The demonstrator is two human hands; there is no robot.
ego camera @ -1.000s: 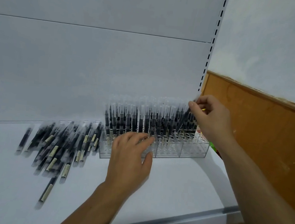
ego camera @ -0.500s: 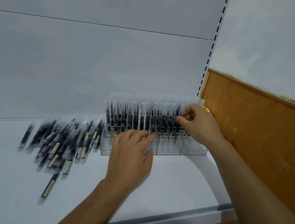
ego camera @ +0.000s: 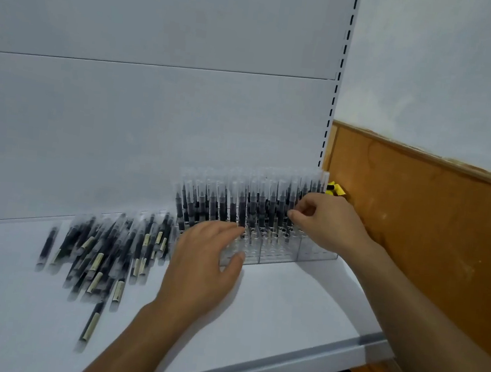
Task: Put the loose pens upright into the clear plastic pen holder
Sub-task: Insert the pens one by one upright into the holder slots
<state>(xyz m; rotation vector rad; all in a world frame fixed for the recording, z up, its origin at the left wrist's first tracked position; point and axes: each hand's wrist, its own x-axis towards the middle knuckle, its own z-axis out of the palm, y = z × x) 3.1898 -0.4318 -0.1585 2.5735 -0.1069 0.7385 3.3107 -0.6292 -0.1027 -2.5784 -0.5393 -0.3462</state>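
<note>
Clear pen holder at the middle of the frame, on a white shelf, against the white back wall. Full of pens standing straight up in rows, black bodies and clear caps. Empty holes showing in the front part.

Big heap of loose pens lying flat at the lower left, just beside the holder. One pen a bit apart, below the heap.

Left hand flat and loose, fingers spread, pressing on the front of the holder. Gripping nothing.

Right hand at the right end of the rows, finger and thumb pinched close by a standing pen. Too blurry to tell if really holding it.

Small yellow thing behind the holder, by the brown wooden board.
</note>
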